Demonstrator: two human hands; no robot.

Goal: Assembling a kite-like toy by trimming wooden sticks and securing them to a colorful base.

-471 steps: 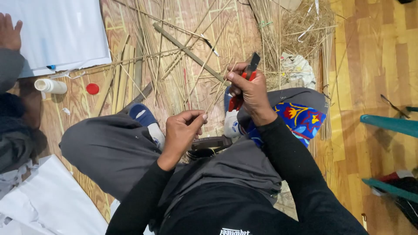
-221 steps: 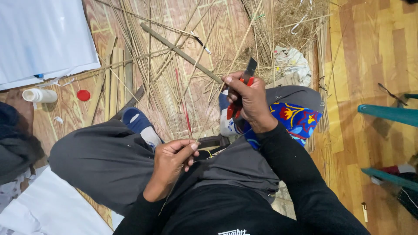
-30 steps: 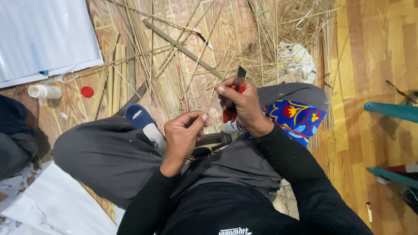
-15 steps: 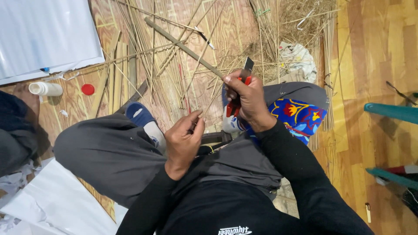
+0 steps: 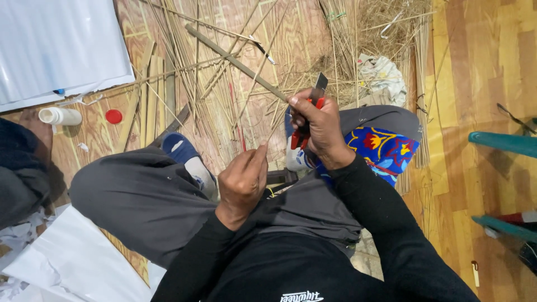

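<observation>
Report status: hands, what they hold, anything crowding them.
Right hand shut on red-handled utility knife. Left hand pinching thin pale straw stalk. Loose straw pile on the floor beyond; nothing between the hands.

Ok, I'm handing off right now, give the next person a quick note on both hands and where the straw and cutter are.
Right hand: closed around a red-handled utility knife, blade up, above the right knee.
Left hand: fingertips pinching a thin pale straw stalk that runs up toward the knife.
Around: loose straw stalks spread on the wooden floor ahead, flat pale wooden strips to the left, a white bottle with its red cap beside it.
Done: cannot tell how many stalks are cut.
Left: a big pile lies loose.
</observation>
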